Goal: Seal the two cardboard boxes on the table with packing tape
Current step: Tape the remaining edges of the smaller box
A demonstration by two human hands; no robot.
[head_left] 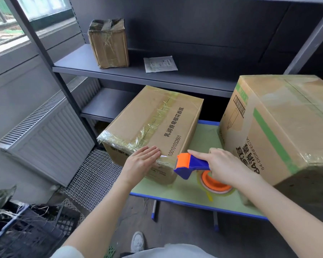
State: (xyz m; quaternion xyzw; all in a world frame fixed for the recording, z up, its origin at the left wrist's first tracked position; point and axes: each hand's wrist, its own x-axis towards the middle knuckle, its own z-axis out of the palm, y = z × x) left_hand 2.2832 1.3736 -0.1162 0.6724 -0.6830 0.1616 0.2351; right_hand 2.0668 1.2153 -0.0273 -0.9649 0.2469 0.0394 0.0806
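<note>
risk, big box point(280, 127): crowds the right end of the tabletop point(203, 138), and a knock from the working arm could shove it.
risk, small box point(153, 127): its left end looks to hang past the tabletop edge, so a hard press on the near edge could tip or slide it.
risk, tape dispenser point(192, 165): an angled pull could wrinkle the tape or cut it ragged.
look, big box: brown, green stripe, black print, glossy tape over the top seam and corners.
look, small box: brown, flaps down, wrinkled clear tape along the centre seam and left end. It sits left of the big box, apart from it.
look, tape dispenser: blue body, orange head, just beside the small box's near right corner.
hands: left hand point(142, 162) lies flat with straight fingers, pressing the small box's near top edge. Right hand point(224, 166) is wrapped round the dispenser handle, index finger along its top.
</note>
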